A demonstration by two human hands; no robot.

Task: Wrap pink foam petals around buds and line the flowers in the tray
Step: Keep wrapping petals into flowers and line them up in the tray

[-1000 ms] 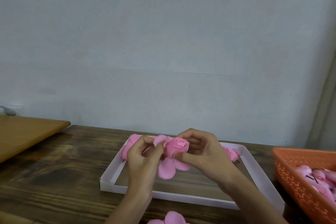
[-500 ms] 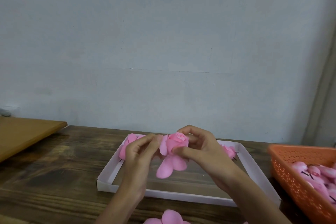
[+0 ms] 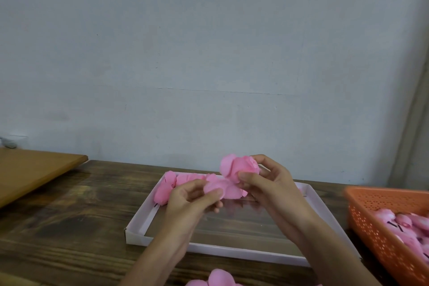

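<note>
Mid-wrap: right hand [image 3: 267, 183] pinches bud [image 3: 243, 166]; left hand [image 3: 195, 199] grips petal [image 3: 217, 187] beside it; draw petal snug, overlapping evenly.

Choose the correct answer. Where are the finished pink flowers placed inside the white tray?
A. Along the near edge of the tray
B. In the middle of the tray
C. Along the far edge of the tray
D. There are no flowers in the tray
C: the finished flowers lie in a row against the far side of the white tray, while its middle and near side are bare.
</note>
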